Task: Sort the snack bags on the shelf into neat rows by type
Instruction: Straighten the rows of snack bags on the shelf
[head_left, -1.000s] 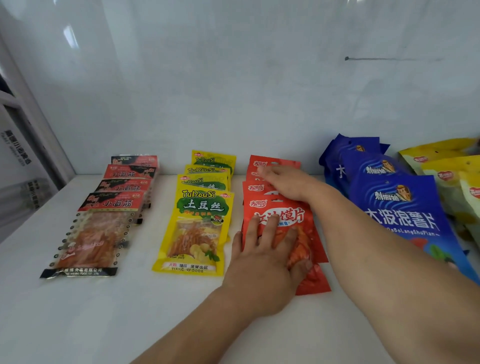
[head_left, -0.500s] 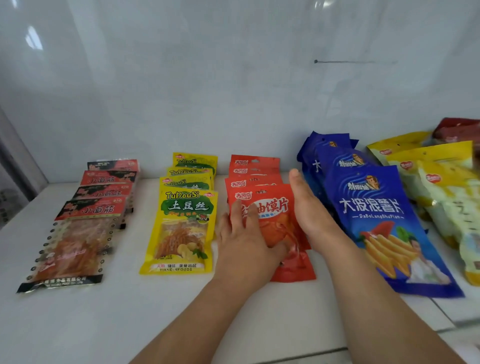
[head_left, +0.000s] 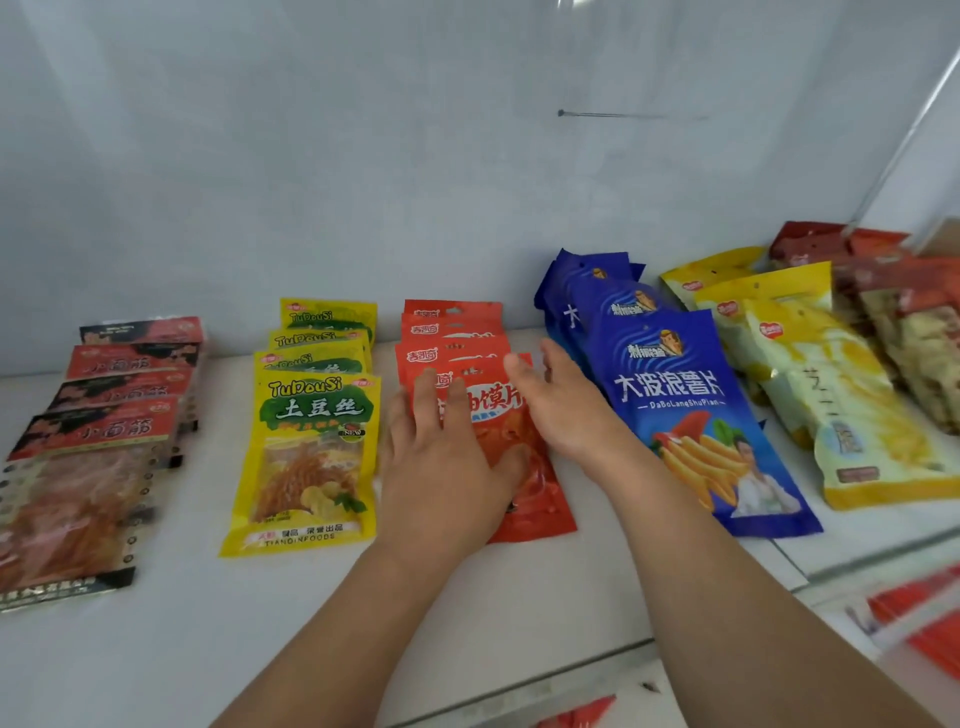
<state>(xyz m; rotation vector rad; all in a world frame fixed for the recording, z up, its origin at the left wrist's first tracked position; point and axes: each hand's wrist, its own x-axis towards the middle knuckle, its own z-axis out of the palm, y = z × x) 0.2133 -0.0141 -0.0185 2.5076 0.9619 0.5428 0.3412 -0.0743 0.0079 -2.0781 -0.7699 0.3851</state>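
Since a second ago, the right hand (head_left: 566, 410) has been drawn back from the rear of the red bag row (head_left: 452, 332) and is now set edge-on along the right side of the front red bag (head_left: 524, 467), between it and the blue bag row (head_left: 670, 395). The left hand (head_left: 441, 467) remains laid flat on the front red bag, though its fingers (head_left: 423, 395) are shifted slightly toward the bag's left edge. The fingers of both hands are held straight and nearly together; nothing is gripped or pinched, the bag is only pressed and nudged.

The red bags are found on the shelf (head_left: 182, 649) in one overlapping column running back to the wall, between the yellow-green bag row (head_left: 311, 447) and the blue row. A red-and-black bag row (head_left: 93, 467) lies at the far left, and pale yellow bags (head_left: 841, 415) with dark red ones (head_left: 914, 322) behind are seen at the right, less evenly laid.

From this it is judged that the red column is being squared from both sides and is nearly finished, while the looser bags at the right are likely left to be straightened.
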